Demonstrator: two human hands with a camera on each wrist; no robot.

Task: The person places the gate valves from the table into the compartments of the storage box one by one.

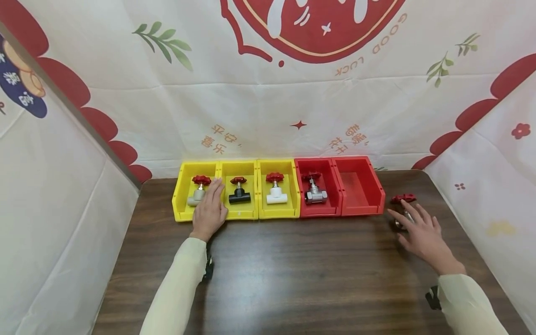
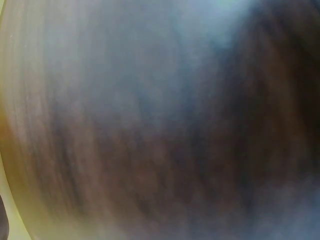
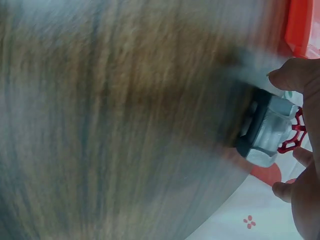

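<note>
My left hand [image 1: 209, 214] rests with straight fingers across the front of the leftmost yellow bins. Beside its fingers are a grey valve [image 1: 195, 200] in the first bin and a black valve [image 1: 239, 198] in the second. At the right, my right hand [image 1: 425, 235] spreads its fingers over a silver metal valve [image 3: 272, 131] with a red handwheel [image 1: 403, 198]. In the right wrist view, thumb and fingers lie on either side of this valve, not closed round it. The hand partly hides the valve in the head view. The left wrist view shows only blurred table and a yellowish edge.
Yellow bins [image 1: 278, 217] and red bins [image 1: 363, 210] stand in a row against the cloth backdrop [image 1: 268, 116]. A white valve [image 1: 276, 197] sits in the third yellow bin, another metal valve [image 1: 315, 196] in the left red bin. The brown table [image 1: 293, 274] stretches in front.
</note>
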